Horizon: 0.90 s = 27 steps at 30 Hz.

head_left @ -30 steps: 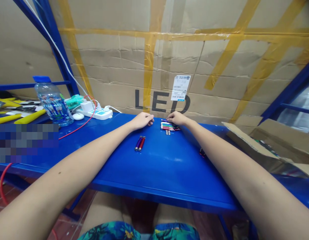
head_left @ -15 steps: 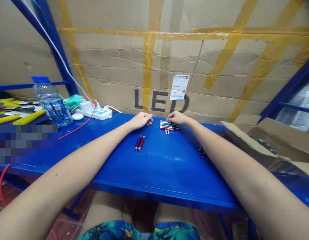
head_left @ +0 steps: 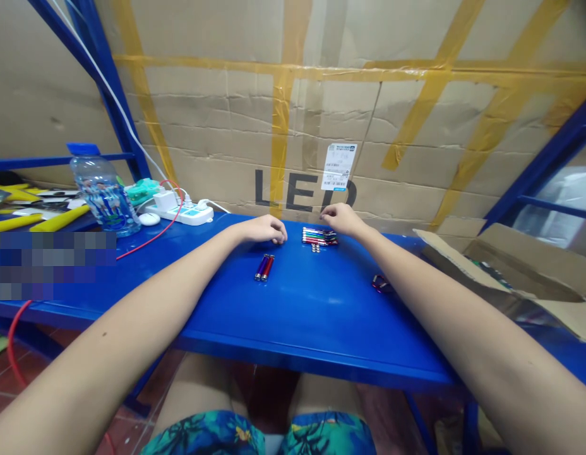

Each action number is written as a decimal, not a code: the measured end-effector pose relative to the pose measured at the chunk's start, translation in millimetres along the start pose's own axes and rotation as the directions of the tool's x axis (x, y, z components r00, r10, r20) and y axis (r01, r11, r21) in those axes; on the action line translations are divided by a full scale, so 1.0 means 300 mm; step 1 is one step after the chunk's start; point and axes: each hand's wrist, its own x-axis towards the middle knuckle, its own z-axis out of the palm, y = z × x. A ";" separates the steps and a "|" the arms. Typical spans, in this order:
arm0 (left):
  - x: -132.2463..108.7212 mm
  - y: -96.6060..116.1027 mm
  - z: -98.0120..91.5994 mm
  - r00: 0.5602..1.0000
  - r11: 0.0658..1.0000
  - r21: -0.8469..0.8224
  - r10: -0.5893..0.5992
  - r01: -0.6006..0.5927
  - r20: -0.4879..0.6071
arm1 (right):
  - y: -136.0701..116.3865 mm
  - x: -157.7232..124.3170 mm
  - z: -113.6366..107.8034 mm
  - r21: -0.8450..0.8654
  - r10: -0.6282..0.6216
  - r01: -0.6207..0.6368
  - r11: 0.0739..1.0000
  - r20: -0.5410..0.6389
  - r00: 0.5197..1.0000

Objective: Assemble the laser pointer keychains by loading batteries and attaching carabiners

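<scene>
The tubes (head_left: 319, 236) are slim and shiny, laid flat on the counter (head_left: 297, 316) in a tight row, their lengths running left to right. Purple sits at the far side, green mid-row, red nearest; the left ends look silver, the right ends darker, too small to make out. Just in front of the row lie the small silver bits (head_left: 316, 248) in a close cluster. Nearer and to the left, well apart, a purple tube (head_left: 261, 268) and a red tube (head_left: 268, 268) lie side by side, near ends silver, far ends slanting slightly right
</scene>
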 end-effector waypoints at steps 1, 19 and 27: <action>-0.014 0.008 -0.014 0.997 1.000 0.024 -0.016 0.014 0.071 | -0.035 -0.028 -0.010 -0.008 -0.029 0.028 1.000 -0.045 0.999; -0.128 0.080 -0.028 0.984 0.978 0.205 -0.080 0.047 0.156 | -0.432 -0.354 0.112 0.122 -0.478 0.462 0.878 0.233 0.847; -0.117 0.069 -0.011 0.990 0.977 0.199 -0.103 0.082 0.099 | -0.425 -0.379 0.063 0.027 -0.323 0.328 0.944 0.271 0.907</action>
